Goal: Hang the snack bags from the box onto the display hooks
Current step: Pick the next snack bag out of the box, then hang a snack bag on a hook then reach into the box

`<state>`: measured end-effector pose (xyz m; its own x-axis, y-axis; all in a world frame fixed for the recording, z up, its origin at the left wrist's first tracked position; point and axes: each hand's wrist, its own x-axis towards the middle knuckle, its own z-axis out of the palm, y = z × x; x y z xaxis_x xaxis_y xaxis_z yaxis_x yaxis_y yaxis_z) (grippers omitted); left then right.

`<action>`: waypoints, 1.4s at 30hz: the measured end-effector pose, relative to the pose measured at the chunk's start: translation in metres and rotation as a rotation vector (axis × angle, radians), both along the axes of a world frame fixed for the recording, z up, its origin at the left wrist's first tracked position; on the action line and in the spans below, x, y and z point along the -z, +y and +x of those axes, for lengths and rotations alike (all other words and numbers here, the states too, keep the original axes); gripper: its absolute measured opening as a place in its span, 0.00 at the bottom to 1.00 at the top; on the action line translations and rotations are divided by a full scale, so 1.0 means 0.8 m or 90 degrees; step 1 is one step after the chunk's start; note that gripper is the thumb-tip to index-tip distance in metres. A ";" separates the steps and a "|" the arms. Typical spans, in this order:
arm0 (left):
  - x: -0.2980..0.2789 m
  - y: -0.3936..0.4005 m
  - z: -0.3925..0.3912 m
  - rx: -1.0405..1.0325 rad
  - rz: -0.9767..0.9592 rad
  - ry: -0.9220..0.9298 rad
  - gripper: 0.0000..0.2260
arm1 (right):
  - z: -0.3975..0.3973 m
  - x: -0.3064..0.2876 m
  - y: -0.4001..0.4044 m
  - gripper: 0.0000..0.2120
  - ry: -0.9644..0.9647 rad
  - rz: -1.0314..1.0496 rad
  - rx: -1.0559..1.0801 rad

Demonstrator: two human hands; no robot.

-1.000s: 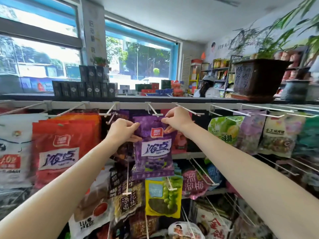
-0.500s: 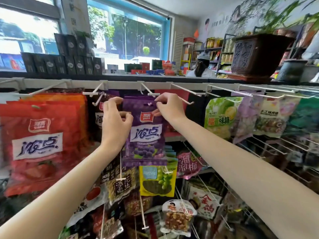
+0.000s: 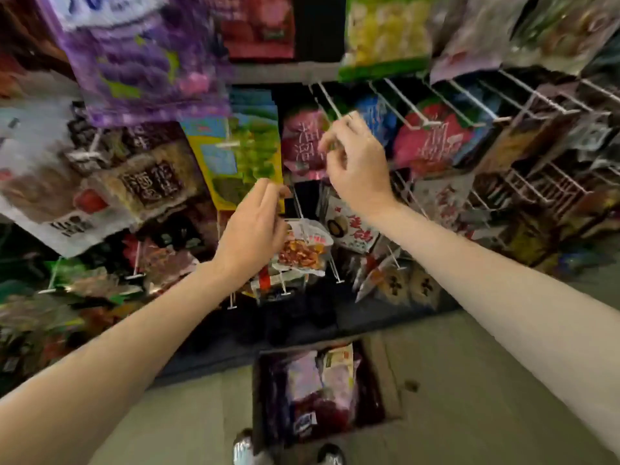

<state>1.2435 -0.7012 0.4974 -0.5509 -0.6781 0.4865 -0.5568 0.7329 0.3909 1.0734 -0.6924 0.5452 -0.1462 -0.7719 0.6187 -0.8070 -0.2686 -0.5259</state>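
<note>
Your purple snack bag [image 3: 141, 58] hangs at the top left of the rack, well above and to the left of both your hands, and neither hand touches it. The rest of the snack bags [image 3: 322, 394] lie in the cardboard box [image 3: 389, 374] on the floor [image 3: 188, 421], straight below your hands and just ahead of your shoes [image 3: 243, 448].

Your left hand [image 3: 251, 229] is held out in front of the lower rows, back of the hand toward you, its fingers [image 3: 268, 193] loosely curled and holding nothing. Your right hand [image 3: 359, 169] sits a little higher and to the right, wrist bent, its fingers [image 3: 330, 142] also loosely curled and empty, close in front of a pink bag [image 3: 302, 139] but not clearly touching it. Both forearms are bare and reach in from the bottom corners.

The display hooks [image 3: 412, 109] are thin white wire prongs jutting from a grey rail [image 3: 285, 72]. The bags are glossy, crinkled plastic pouches: a yellow-green one [image 3: 235, 162], a small clear packet [image 3: 302, 250] of orange-brown pieces beside your left hand, and a white one with red characters [image 3: 355, 226] under your right wrist. Motion blur softens most of the print.
</note>
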 end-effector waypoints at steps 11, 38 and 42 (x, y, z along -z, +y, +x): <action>0.281 0.092 -0.027 -0.122 0.401 -0.151 0.11 | -0.087 0.358 0.140 0.18 -0.040 0.395 0.060; 0.750 0.134 -0.075 -0.072 0.564 -0.377 0.16 | -0.047 0.891 0.159 0.17 -0.658 1.011 0.331; 0.728 0.126 -0.077 -0.034 0.510 -0.439 0.17 | -0.040 0.869 0.164 0.15 -0.539 0.964 0.371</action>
<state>1.1816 -0.6004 -0.0850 -0.4977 -0.6939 -0.5204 -0.8663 0.3689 0.3367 1.0416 -0.5611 -0.1503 -0.4361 -0.2750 -0.8568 -0.0320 0.9563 -0.2907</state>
